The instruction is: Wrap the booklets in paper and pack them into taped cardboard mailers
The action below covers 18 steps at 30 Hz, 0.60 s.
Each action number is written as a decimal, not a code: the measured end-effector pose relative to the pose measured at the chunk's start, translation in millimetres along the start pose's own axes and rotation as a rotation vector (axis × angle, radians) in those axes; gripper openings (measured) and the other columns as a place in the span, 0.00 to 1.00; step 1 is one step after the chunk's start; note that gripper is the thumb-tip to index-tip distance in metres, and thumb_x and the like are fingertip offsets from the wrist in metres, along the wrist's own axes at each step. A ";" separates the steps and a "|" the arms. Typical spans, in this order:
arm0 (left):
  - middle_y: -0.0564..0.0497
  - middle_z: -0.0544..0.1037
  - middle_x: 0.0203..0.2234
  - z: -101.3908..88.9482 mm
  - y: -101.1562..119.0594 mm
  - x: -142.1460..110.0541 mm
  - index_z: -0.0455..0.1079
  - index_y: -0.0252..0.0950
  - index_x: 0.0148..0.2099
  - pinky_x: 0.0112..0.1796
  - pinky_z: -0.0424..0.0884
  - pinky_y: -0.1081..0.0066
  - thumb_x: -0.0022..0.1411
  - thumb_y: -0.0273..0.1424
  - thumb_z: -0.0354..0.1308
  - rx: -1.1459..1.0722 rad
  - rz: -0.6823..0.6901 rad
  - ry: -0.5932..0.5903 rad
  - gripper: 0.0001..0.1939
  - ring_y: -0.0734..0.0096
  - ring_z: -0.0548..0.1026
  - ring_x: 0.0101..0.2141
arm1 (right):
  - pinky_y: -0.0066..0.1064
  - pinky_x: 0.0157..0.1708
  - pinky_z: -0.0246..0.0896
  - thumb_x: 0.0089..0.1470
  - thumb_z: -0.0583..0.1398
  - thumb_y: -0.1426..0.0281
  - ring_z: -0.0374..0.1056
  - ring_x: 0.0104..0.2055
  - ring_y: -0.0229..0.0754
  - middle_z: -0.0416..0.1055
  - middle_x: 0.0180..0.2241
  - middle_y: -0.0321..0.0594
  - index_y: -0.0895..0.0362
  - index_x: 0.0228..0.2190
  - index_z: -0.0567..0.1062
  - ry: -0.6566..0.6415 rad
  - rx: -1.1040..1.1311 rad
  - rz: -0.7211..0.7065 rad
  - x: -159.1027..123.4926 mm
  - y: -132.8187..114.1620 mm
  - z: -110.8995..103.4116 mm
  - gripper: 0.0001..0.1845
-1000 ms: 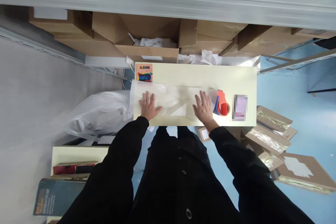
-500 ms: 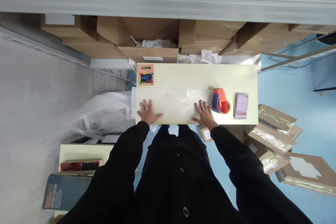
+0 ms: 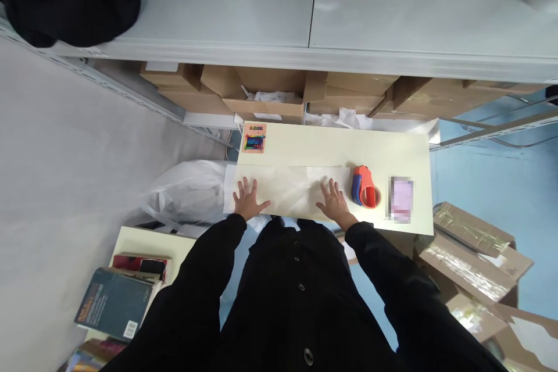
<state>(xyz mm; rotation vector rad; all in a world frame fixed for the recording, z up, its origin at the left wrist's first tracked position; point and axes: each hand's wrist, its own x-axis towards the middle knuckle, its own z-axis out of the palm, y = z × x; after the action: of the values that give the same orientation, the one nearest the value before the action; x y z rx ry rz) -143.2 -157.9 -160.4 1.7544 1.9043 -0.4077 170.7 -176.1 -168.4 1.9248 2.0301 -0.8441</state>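
A long, thin whitish sheet point(image 3: 290, 186), translucent in places, lies flat along the front of the narrow cream table point(image 3: 314, 142); whether it is paper or plastic I cannot tell. My left hand point(image 3: 247, 202) rests on its left part, fingers spread. Palm down on the right part is my right hand point(image 3: 335, 202), also with fingers apart. Just right of that hand sits a red and blue tape dispenser point(image 3: 365, 187). Farther right lies a blurred-out pinkish rectangle point(image 3: 401, 200). A small orange booklet or card point(image 3: 254, 138) with a rainbow-edged picture occupies the table's back left corner.
Behind the table stands a grey metal shelf point(image 3: 226, 14) with open cardboard boxes point(image 3: 265, 107) beneath. A crumpled clear plastic bag point(image 3: 187, 189) hangs off the left side. Books point(image 3: 115, 302) are stacked at lower left. Taped cardboard parcels point(image 3: 466, 258) lie on the floor at right.
The view has shifted, showing more of the shelf and a black item at upper left. My right hand has slid slightly left relative to the tape dispenser; both hands stay spread on the sheet.
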 end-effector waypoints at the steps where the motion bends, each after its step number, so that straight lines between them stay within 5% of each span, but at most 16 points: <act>1: 0.35 0.29 0.68 -0.9 1.5 2.3 0.37 0.37 0.71 0.58 0.45 0.38 0.54 0.57 0.53 -0.001 0.024 -0.009 0.53 0.39 0.31 0.66 | 0.53 0.60 0.44 0.54 0.59 0.61 0.34 0.69 0.62 0.33 0.68 0.58 0.57 0.65 0.49 -0.016 0.000 0.006 0.0 -0.5 3.2 0.42; 10: 0.37 0.35 0.69 5.5 -3.3 15.5 0.39 0.39 0.70 0.56 0.53 0.40 0.57 0.51 0.53 -0.051 -0.056 -0.104 0.46 0.40 0.37 0.66 | 0.52 0.61 0.44 0.51 0.60 0.68 0.35 0.69 0.63 0.34 0.68 0.59 0.61 0.66 0.46 -0.052 0.031 0.050 -2.5 17.8 22.1 0.46; 14: 0.35 0.38 0.68 0.8 -8.2 20.0 0.44 0.35 0.69 0.58 0.52 0.45 0.59 0.49 0.52 -0.091 -0.080 -0.012 0.43 0.45 0.38 0.67 | 0.50 0.60 0.50 0.53 0.57 0.68 0.45 0.67 0.60 0.46 0.66 0.55 0.60 0.63 0.55 0.031 0.041 0.056 5.7 13.8 4.0 0.37; 18: 0.35 0.48 0.67 -14.8 -19.2 41.0 0.52 0.29 0.66 0.61 0.53 0.54 0.62 0.45 0.50 -0.222 -0.083 0.151 0.36 0.52 0.45 0.67 | 0.44 0.58 0.56 0.55 0.57 0.68 0.58 0.61 0.55 0.59 0.61 0.53 0.58 0.58 0.64 0.083 0.168 -0.073 36.5 -21.9 -24.2 0.29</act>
<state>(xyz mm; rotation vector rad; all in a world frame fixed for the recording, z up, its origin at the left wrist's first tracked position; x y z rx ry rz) -165.9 -118.0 -173.3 1.6034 2.0456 -0.0896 150.5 -131.9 -162.4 2.0149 2.1517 -0.9974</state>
